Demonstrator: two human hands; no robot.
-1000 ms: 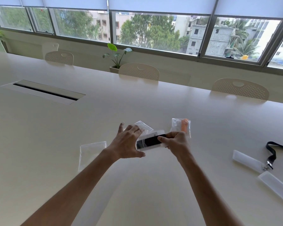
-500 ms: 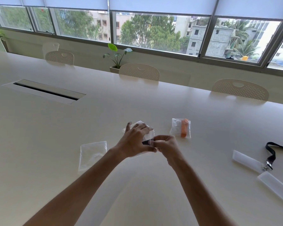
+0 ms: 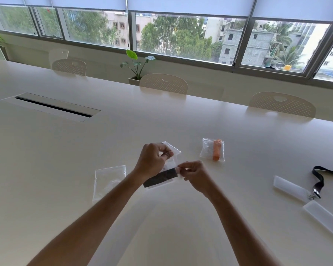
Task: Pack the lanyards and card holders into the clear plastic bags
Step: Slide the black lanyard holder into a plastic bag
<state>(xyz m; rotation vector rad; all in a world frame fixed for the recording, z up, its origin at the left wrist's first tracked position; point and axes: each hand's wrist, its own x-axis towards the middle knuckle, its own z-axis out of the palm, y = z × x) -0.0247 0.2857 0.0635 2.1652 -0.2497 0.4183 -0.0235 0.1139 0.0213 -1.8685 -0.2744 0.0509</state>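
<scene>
A clear plastic bag (image 3: 171,163) hangs just above the table in both hands, with a folded black lanyard and card holder (image 3: 160,178) inside its lower part. My left hand (image 3: 154,159) pinches the bag's upper edge. My right hand (image 3: 193,172) pinches the bag's right edge. An empty clear bag (image 3: 109,179) lies flat to the left. A packed bag with an orange lanyard (image 3: 212,150) lies to the right. At far right a black lanyard (image 3: 320,179) is clipped to two frosted card holders (image 3: 288,187).
The long white table (image 3: 161,121) has a recessed cable slot (image 3: 52,107) at the left. Beige perforated chairs (image 3: 163,83) stand along the far side, with a potted plant (image 3: 136,68) under the windows.
The black lanyard and card holder went from lying across the bag mouth into the bag. Both hands lifted and now pinch the bag's edges.
</scene>
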